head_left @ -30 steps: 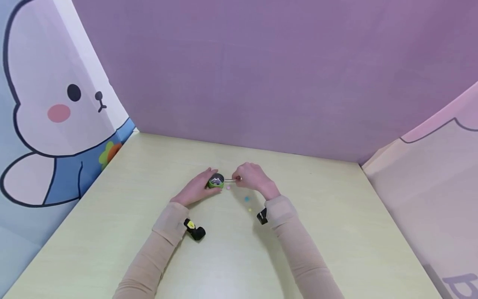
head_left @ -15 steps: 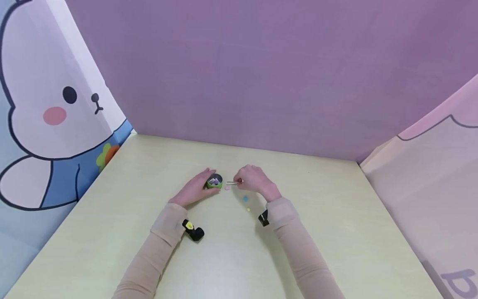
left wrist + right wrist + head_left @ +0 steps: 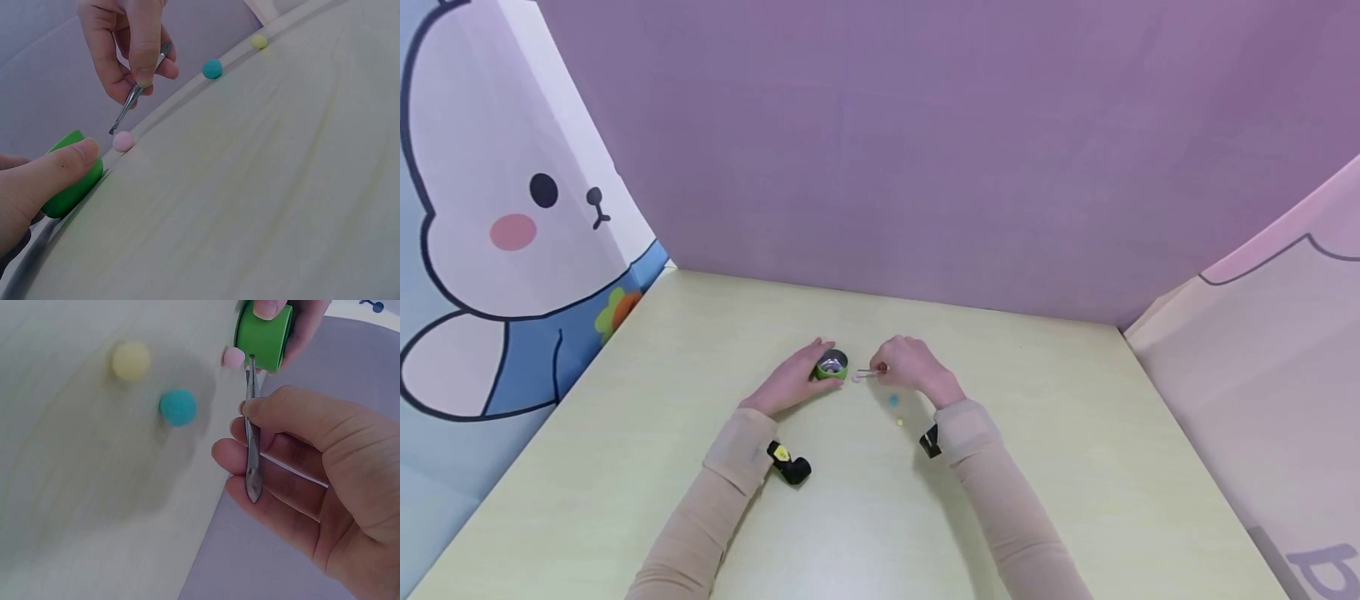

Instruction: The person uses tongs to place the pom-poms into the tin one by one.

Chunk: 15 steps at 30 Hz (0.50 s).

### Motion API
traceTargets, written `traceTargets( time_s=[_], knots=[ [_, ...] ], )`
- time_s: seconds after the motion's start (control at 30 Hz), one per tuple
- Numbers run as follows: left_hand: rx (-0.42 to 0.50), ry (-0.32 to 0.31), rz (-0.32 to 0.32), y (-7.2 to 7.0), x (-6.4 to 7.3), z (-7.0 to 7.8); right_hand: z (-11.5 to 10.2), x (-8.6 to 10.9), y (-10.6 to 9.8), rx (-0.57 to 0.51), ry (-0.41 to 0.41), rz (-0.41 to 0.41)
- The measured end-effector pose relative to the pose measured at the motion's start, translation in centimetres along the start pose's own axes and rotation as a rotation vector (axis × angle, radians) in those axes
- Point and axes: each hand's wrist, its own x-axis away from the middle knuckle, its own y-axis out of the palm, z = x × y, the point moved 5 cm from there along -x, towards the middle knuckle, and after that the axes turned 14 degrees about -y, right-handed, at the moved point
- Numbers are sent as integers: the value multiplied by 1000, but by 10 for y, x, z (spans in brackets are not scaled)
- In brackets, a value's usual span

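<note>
My left hand (image 3: 790,379) grips a small green cup (image 3: 832,375) with a shiny metal inside; its contents are too small to tell. In the left wrist view the thumb lies over the cup's green side (image 3: 72,190). My right hand (image 3: 912,364) pinches metal tweezers (image 3: 252,434), their tips pointing toward the cup. Just beside those tips a pink pompom (image 3: 123,142) sits on the table, close to the cup. Whether the tips touch it, I cannot tell. Nearer to me lie a blue pompom (image 3: 179,407) and a smaller-looking yellow pompom (image 3: 900,422).
The pale wooden table (image 3: 1075,467) carries all of this. A purple backdrop (image 3: 910,167) rises along its far edge, with a cartoon-printed panel (image 3: 512,167) at the left and a pale one (image 3: 1285,358) at the right. A black device (image 3: 790,465) is strapped to the left wrist.
The right hand has drawn the tweezers slightly away from the cup and lowered them toward the pink pompom. The left hand and cup stay nearly in place; the head view shifts a little.
</note>
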Motion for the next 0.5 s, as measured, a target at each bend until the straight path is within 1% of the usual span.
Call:
traceTargets(
  time_s=[0.27, 0.5],
  knots=[
    [-6, 6, 5, 0, 0, 0, -2, -2, 4, -25, 6, 3],
    [-3, 2, 1, -1, 0, 0, -2, -3, 7, 11, -4, -10]
  ],
)
